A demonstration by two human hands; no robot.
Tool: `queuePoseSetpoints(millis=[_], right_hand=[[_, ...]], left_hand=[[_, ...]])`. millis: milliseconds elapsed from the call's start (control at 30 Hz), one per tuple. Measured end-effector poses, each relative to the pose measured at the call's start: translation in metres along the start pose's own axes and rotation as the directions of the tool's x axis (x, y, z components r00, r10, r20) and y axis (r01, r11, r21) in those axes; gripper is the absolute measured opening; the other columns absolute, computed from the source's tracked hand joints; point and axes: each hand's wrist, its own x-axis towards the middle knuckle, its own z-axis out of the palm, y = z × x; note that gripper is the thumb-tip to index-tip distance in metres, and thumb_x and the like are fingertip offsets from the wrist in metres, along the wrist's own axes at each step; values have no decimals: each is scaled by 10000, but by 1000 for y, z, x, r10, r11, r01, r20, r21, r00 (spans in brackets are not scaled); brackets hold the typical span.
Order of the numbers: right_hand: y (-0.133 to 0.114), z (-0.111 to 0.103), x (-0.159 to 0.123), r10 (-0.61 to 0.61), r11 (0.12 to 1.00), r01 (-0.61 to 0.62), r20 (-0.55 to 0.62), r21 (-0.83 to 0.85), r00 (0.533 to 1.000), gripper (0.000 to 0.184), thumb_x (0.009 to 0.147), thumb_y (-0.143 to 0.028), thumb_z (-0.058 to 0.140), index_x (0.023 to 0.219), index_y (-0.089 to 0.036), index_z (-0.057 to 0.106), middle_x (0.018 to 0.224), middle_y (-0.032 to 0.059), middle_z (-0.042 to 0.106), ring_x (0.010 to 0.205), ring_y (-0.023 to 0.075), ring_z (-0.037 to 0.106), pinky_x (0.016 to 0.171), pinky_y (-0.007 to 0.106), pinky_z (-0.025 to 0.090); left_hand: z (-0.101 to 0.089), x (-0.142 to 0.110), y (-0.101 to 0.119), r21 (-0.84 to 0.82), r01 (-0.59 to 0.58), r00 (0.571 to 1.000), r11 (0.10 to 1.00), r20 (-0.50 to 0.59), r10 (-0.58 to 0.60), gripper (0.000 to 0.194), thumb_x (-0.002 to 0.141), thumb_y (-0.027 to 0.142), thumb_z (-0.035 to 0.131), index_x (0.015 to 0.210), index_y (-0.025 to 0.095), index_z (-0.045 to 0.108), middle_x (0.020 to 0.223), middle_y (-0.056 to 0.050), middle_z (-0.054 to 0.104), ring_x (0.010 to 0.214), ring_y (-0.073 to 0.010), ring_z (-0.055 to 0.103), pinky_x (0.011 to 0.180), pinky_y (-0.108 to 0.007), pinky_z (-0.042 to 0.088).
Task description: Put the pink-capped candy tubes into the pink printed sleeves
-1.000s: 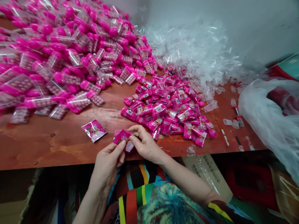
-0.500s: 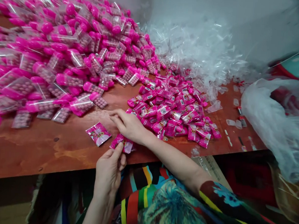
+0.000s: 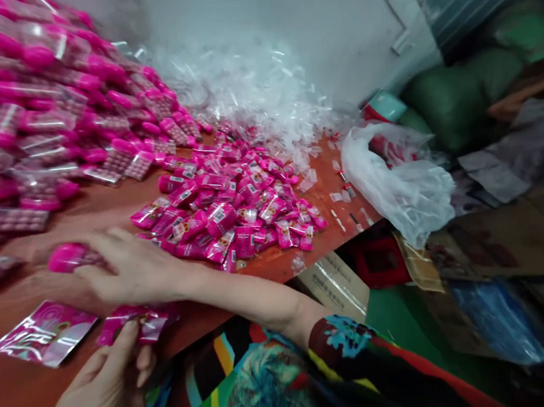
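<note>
My left hand [image 3: 109, 371] is closed on a pink printed packet [image 3: 142, 323], the thumb pressed on its face, near the table's front edge. Just above it, my right hand [image 3: 130, 265] has its fingers round a small clear container with a pink cap [image 3: 66, 257]; pale pink balls show inside it, partly hidden by the fingers. Flat on the table to the left lies another pink printed packet [image 3: 47, 332]. Past my right wrist spreads a heap of filled pink packets [image 3: 225, 210].
A tall pile of pink-capped containers [image 3: 43, 103] fills the left of the table [image 3: 87, 207]. Clear plastic pieces [image 3: 242, 85] are heaped against the wall. A white plastic bag [image 3: 384, 179] sits at the right corner, with a cardboard box [image 3: 336, 284] below the table edge.
My right hand has moved left and now grips a pink-capped container. The left hand still holds its packet. The view has swung to the right.
</note>
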Motion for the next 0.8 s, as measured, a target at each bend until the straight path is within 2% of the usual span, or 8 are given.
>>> queuePoseSetpoints(millis=[67,100,200,267,333,433,567,800], right_hand=[[8,-27,-34,-12,988,8,25,155,1000,367,884,-177,648,1210,-313,549,988,-51,635,891,124,630,819,249,552],[14,-38,-52,68,959,-72,27,274,997,397,902,-187,633,1258,-322,519,869,-56,624,701,95,610,657,207,551],[31,-58,-102,178,833,-236,163,501,971,492,944,-311,584,1400,-280,402,712,-57,595,427,74,511,384,181,425],[40,-63,-129,183,806,-219,120,550,976,501,921,-369,615,1368,-237,431,708,-54,595,398,52,476,356,159,380],[45,-64,-148,211,800,-189,28,570,977,492,907,-397,630,1328,-216,452,705,-56,591,389,34,443,351,142,350],[48,-68,-162,271,782,-203,-28,589,962,520,914,-426,609,1342,-204,415,729,-46,608,389,30,423,342,138,311],[46,-69,-165,245,759,-224,51,611,968,494,935,-442,564,1339,-208,403,746,-37,615,396,31,424,355,146,304],[51,-51,-166,229,778,-177,-10,603,973,462,908,-421,599,1287,-223,424,733,-60,534,424,31,387,390,165,303]], left_hand=[[7,0,1,-3,-33,999,999,12,33,353,599,338,876,531,215,552,519,62,498,524,-102,453,394,-192,396],[12,0,1,-8,-50,998,999,30,50,325,617,329,868,550,219,570,535,63,522,535,-101,461,407,-192,410],[33,-4,1,-57,-65,994,996,89,70,264,627,310,867,619,202,627,558,56,570,537,-85,478,421,-174,404],[48,-8,1,-107,-51,984,993,167,68,269,623,321,865,663,168,648,526,51,565,472,-58,431,380,-163,321],[58,-11,-1,-126,-16,963,992,267,49,285,644,308,852,651,140,622,477,52,532,446,-60,441,394,-175,323],[61,-11,-7,-203,6,967,979,251,46,305,596,251,878,669,130,608,508,53,561,417,-47,443,385,-172,301],[56,-8,-15,-260,11,981,965,191,41,369,514,240,917,690,121,615,554,48,594,402,-43,460,362,-167,303],[55,-12,-21,-257,3,975,967,216,54,349,545,244,906,679,130,604,517,56,578,392,-45,466,353,-157,291]])
